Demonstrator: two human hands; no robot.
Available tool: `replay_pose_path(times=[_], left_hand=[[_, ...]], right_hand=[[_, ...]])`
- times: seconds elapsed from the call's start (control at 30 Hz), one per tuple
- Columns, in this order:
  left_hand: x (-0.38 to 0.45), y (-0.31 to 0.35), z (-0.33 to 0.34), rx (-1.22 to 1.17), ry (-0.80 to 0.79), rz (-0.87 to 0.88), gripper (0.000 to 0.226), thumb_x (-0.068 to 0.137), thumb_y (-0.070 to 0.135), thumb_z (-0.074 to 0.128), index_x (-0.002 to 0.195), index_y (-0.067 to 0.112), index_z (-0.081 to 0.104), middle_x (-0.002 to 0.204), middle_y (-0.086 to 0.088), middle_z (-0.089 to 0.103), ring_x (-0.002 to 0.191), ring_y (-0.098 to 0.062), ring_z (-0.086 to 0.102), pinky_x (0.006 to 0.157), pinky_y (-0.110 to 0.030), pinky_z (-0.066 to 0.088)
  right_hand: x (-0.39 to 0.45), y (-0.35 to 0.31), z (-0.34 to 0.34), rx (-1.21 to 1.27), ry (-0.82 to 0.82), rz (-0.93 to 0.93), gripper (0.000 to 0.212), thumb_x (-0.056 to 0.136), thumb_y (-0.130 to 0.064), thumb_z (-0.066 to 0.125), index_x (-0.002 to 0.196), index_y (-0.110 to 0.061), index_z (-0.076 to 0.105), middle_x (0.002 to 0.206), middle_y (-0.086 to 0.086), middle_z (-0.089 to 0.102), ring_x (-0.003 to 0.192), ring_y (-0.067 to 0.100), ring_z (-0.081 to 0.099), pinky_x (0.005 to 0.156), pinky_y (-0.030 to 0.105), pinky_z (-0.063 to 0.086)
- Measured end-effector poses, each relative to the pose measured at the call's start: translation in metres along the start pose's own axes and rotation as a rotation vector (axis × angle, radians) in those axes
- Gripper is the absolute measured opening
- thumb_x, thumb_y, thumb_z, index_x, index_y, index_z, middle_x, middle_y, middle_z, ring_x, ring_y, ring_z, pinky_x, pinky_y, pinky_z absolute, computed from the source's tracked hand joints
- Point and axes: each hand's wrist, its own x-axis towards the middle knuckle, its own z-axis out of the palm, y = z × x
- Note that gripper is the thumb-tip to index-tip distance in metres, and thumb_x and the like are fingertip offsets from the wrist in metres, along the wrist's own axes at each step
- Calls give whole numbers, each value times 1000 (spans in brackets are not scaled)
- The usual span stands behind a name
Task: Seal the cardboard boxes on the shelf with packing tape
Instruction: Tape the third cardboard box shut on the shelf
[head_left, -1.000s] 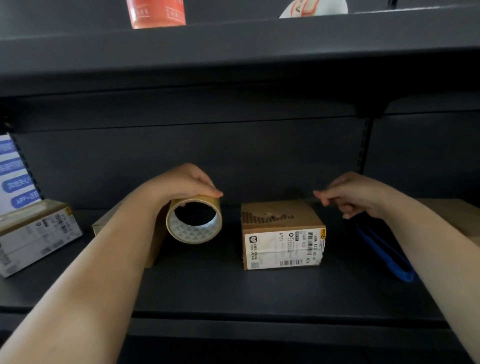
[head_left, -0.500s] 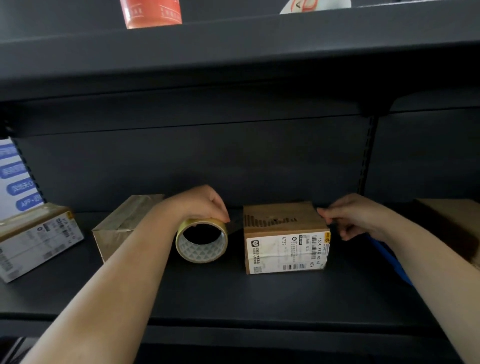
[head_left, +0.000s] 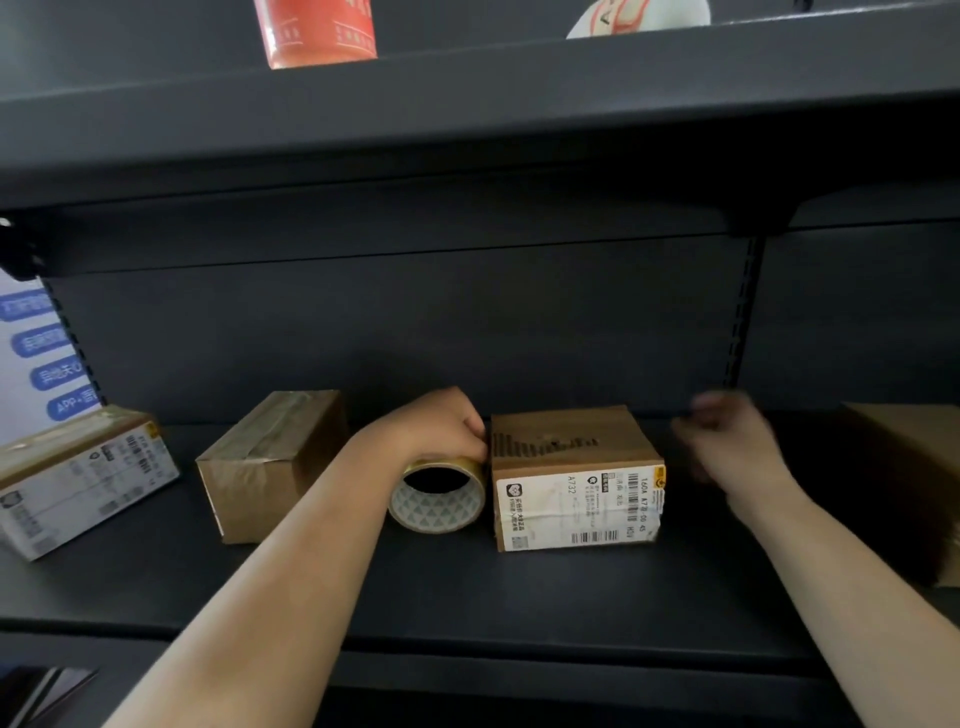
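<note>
A dark metal shelf (head_left: 467, 587) carries several cardboard boxes, and the coming stretch of tape turns on how the roll sits against the middle one. The labelled box (head_left: 576, 478) stands near the shelf's centre, its printed top facing up and its long axis running left to right across the view. To its left stand a taped box (head_left: 270, 462) and, well apart at the shelf's end, a third, label-covered box (head_left: 78, 478); another box (head_left: 914, 488) is cut off at the right edge. The tape roll (head_left: 439, 496) stands on edge, its open core facing the camera, just beside or touching the labelled box's left face. The left hand (head_left: 436, 431) grips the roll from above, fingers curled over its rim, and is the nearer hand to the box. The right hand (head_left: 727, 441) hangs off the box's right side, blurred; whether its fingers pinch a tape end cannot be told. Any pull would likely run rightward over the top.
</note>
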Motion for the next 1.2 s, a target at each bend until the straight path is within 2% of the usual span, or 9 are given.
replay_pose_path(times=[0.07,0.17,0.23,0.3,0.47,0.67,0.9,1.03,1.2], left_hand=[[0,1,1,9,6,11,19,73,25,72,55,21,70,56,6,63,58,-8,60,63,-29,50],[1,2,1,-17,20,28,27,73,22,73,48,25,65,46,12,58,47,0,54,54,-19,44],[1,2,1,-6,14,29,30,73,20,72,45,25,62,41,13,55,44,0,51,49,-16,42],[1,1,2,0,14,38,26,74,21,71,48,24,63,46,11,58,51,-5,55,54,-20,45],[-18,-19,-5,-438,-49,7,13,74,35,73,82,25,73,71,6,70,66,-4,65,61,-19,47],[-39,-33,-30,-1154,-217,168,26,63,35,79,78,16,70,40,3,45,35,-8,41,39,-18,37],[-41,-3,-68,-833,-3,-127,24,55,42,75,56,18,73,46,4,47,40,-7,44,40,-19,37],[-34,-3,-68,-237,152,-256,17,68,45,75,79,32,70,91,1,62,81,-17,55,57,-28,42],[-26,4,-49,-228,96,-201,12,71,42,74,80,34,73,84,-1,68,73,-14,58,55,-23,46]], right_hand=[[-1,-31,1,-25,-40,-352,45,80,-30,69,119,-19,49,102,2,62,85,16,57,79,37,49],[-13,-73,28,-666,-681,-606,104,55,-78,59,142,-42,17,148,-5,32,136,17,26,111,45,20],[-18,-84,56,-1076,-925,-632,121,55,-79,60,147,-37,-5,158,-5,4,144,20,-1,113,54,-3],[-18,-82,76,-1181,-984,-611,118,60,-69,68,147,-34,-4,157,-2,9,143,24,9,113,53,7],[-8,-70,69,-912,-949,-582,112,59,-54,78,144,-46,5,149,-4,23,135,20,26,107,41,30],[-3,-73,35,-399,-966,-527,94,54,-48,80,129,-67,25,131,-14,35,119,11,42,97,34,41],[-9,-64,31,-14,-927,-452,87,46,-40,84,122,-59,46,131,-3,46,111,19,57,89,43,52],[-9,-50,35,259,-876,-388,80,49,-29,84,122,-47,54,127,12,54,105,28,63,82,42,55],[-10,-30,40,443,-837,-359,70,54,-22,81,118,-35,57,113,9,62,96,27,66,72,35,55]])
